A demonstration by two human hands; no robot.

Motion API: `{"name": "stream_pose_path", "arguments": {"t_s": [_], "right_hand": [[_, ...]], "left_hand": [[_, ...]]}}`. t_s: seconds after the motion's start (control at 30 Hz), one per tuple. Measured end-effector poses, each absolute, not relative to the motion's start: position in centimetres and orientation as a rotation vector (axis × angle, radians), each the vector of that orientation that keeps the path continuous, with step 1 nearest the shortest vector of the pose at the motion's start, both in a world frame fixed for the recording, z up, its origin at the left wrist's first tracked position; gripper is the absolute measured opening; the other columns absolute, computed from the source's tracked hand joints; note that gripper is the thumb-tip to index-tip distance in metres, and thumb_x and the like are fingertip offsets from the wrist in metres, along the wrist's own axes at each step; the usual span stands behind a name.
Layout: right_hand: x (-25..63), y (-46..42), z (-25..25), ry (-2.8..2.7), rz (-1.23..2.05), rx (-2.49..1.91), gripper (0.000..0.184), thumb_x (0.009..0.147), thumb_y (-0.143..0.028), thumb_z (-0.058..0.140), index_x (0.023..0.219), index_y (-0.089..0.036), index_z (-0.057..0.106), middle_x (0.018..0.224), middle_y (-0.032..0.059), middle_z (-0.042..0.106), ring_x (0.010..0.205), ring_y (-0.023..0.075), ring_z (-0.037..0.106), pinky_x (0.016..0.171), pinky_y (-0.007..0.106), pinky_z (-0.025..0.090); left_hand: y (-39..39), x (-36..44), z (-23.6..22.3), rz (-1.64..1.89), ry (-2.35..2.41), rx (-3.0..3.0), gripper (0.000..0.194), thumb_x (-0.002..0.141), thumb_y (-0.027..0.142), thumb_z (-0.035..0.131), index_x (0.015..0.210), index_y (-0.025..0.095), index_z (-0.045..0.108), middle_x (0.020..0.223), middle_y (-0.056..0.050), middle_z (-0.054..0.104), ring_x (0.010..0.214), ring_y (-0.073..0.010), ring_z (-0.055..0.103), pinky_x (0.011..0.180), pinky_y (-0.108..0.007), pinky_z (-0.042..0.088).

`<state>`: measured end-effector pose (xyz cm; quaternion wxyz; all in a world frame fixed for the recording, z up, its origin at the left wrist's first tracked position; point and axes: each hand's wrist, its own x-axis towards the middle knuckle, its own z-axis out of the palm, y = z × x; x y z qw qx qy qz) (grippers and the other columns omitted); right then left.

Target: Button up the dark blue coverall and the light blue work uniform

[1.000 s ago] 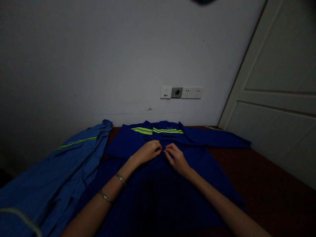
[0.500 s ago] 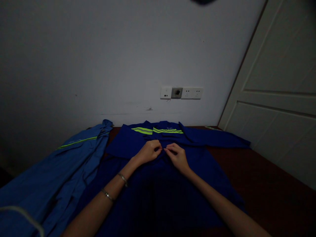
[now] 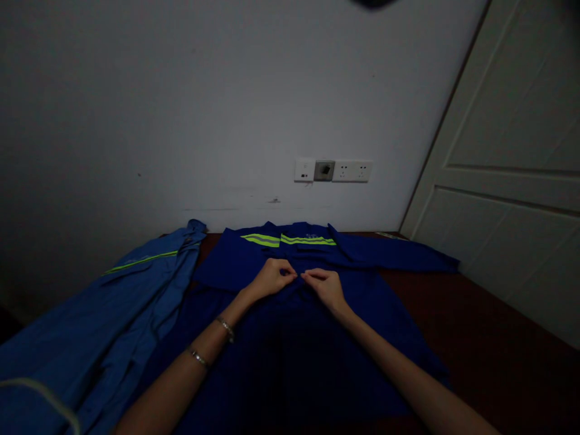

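Observation:
A dark blue work jacket (image 3: pixel 389 302) with yellow-green and grey reflective stripes lies spread out, front up. Over its middle front, below the stripes, my left hand (image 3: pixel 272 279) pinches the cloth between thumb and fingers. Just to the right, my right hand (image 3: pixel 327 290) does the same, its fingertips a small gap from those of the left. Any button or fastener between them is too dark and small to make out. One sleeve of the jacket stretches out to the right.
On the left lies a lighter blue jacket (image 3: pixel 122 302) with a thin yellow-green stripe. A pale cord (image 3: pixel 43 389) crosses it at bottom left. Beneath is a dark red-brown surface (image 3: pixel 498 356). Behind are a wall with sockets (image 3: pixel 351 171) and, right, a white panelled door (image 3: pixel 507 193).
Both hands have shifted very slightly downward, and their fingers have drawn into a flatter pinch. The jackets lie as before.

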<state>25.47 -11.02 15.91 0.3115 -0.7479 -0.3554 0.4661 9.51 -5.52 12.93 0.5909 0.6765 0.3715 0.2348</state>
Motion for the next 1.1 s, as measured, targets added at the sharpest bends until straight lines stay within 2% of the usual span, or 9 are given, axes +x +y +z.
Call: {"name": "stream_pose_path", "arguments": {"t_s": [0.2, 0.3, 0.47, 0.77, 1.1], "right_hand": [[25.4, -11.5, 16.7, -1.563, 0.995, -1.832, 0.014, 0.071, -0.023, 0.056, 0.070, -0.017, 0.069, 0.075, 0.0064, 0.066, 0.067, 0.0156, 0.060, 0.061, 0.025, 0.046], [25.4, -11.6, 16.9, -1.647, 0.966, -1.793, 0.015, 0.073, -0.021, 0.055, 0.072, -0.018, 0.069, 0.076, 0.0061, 0.066, 0.067, 0.0152, 0.060, 0.062, 0.026, 0.047], [25.6, -11.2, 16.3, -1.271, 1.095, -1.914, 0.012, 0.065, -0.027, 0.063, 0.068, -0.017, 0.069, 0.075, 0.0049, 0.068, 0.068, 0.0175, 0.062, 0.063, 0.028, 0.048], [25.5, -10.9, 15.3, -0.577, 1.369, -1.926, 0.023, 0.048, -0.029, 0.076, 0.063, -0.014, 0.069, 0.059, 0.0026, 0.065, 0.054, 0.0149, 0.059, 0.056, 0.027, 0.048], [24.9, -11.0, 16.1, -0.289, 1.440, -1.776, 0.022, 0.044, -0.021, 0.078, 0.060, -0.013, 0.065, 0.065, 0.0046, 0.067, 0.067, 0.0165, 0.064, 0.067, 0.028, 0.053]], "left_hand": [[-5.5, 9.4, 13.3, 0.367, 0.793, 1.758, 0.016, 0.070, 0.010, 0.051, 0.073, 0.012, 0.066, 0.073, -0.003, 0.065, 0.066, -0.0116, 0.056, 0.063, -0.019, 0.039], [-5.7, 9.5, 14.0, 0.357, 0.784, 1.914, 0.014, 0.072, 0.011, 0.049, 0.070, 0.012, 0.063, 0.071, -0.004, 0.061, 0.064, -0.0118, 0.054, 0.060, -0.020, 0.037], [-5.7, 9.4, 14.3, 0.476, 0.765, 1.892, 0.011, 0.073, 0.010, 0.049, 0.069, 0.013, 0.059, 0.069, -0.002, 0.057, 0.061, -0.0100, 0.051, 0.058, -0.019, 0.036], [-5.8, 9.5, 13.5, 0.601, 0.788, 1.715, 0.011, 0.070, 0.008, 0.050, 0.065, 0.012, 0.059, 0.065, 0.000, 0.056, 0.058, -0.0084, 0.050, 0.056, -0.018, 0.036], [-5.8, 9.6, 13.1, 0.601, 0.816, 1.533, 0.009, 0.068, 0.010, 0.052, 0.066, 0.012, 0.061, 0.067, -0.001, 0.059, 0.063, -0.0092, 0.053, 0.060, -0.018, 0.040]]}}
